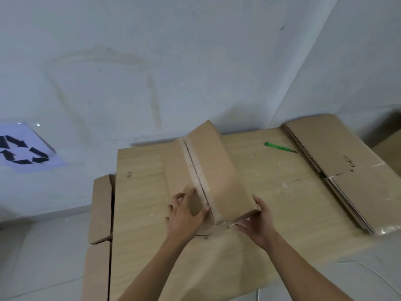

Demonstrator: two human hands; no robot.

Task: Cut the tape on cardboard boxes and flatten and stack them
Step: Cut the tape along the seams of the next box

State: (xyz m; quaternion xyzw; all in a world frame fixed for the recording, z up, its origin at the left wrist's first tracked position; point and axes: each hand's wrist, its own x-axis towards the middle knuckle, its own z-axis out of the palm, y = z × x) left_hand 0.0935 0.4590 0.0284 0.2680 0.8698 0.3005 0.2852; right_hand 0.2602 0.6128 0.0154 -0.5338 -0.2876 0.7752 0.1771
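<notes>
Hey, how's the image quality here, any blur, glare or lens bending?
In the head view, wide-angle bending curves the table at its edges; the stack of flattened boxes at right is smeared with blur; tape glints at the near end of the box that the left hand and right hand hold; light is soft, shadows faint.

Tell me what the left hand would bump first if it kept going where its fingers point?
The brown cardboard box. The left hand holds its top, fingers aimed at the pale tape strip down its middle, it seems.
</notes>
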